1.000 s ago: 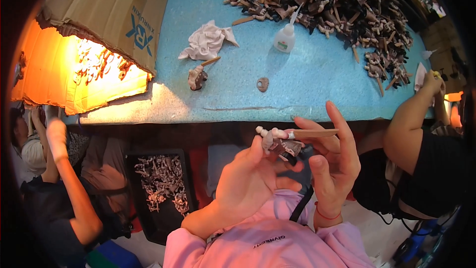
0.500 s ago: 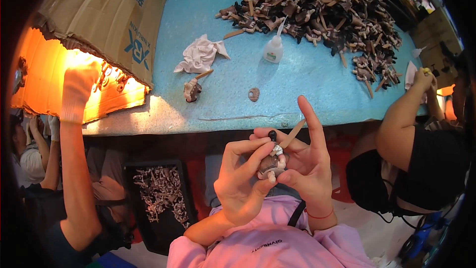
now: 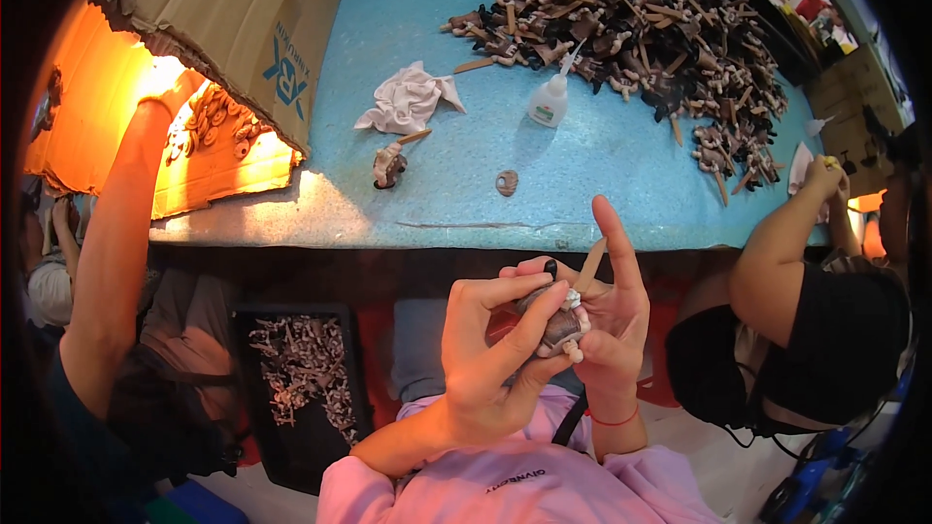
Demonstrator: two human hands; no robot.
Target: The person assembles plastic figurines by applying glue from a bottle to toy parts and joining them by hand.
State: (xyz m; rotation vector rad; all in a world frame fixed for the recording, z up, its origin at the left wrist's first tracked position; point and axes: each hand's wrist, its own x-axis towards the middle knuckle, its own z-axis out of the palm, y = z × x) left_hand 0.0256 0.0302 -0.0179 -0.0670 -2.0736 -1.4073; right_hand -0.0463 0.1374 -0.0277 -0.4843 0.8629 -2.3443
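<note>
Head view. From my remote post I observe a brown-and-pale figurine (image 3: 559,328) held between the person's two bare hands, just in front of the pink garment (image 3: 515,480). The left hand (image 3: 490,354) is nearly closed: its fingers bend over the near side of the figurine, and thumb and fingertips pinch it. The right hand (image 3: 619,330) is half curled about the opposite side, its thumb bent against the piece and its index finger pointing straight away from the body; I find its other fingers largely hidden. A flat tan stick (image 3: 590,264) projects from the figurine beside that raised index finger. A red cord (image 3: 615,420) circles the right wrist.

Beyond the hands I note a blue tabletop (image 3: 456,209). On it, ahead and slightly left of the right hand, lies a small brown oval piece (image 3: 507,182); farther ahead stands a white bottle (image 3: 549,102) with a thin nozzle. Ahead and to the left of the left hand are a second figurine (image 3: 389,167) and, behind it, a crumpled pale cloth (image 3: 412,99). A large heap of figurines (image 3: 631,34) lies well beyond the right hand. Left of the left hand, below the table edge, I see a black tray (image 3: 291,458) containing many small parts (image 3: 306,364); farther left, a co-worker's arm (image 3: 121,213) reaches into a brightly lit cardboard box (image 3: 228,29).
</note>
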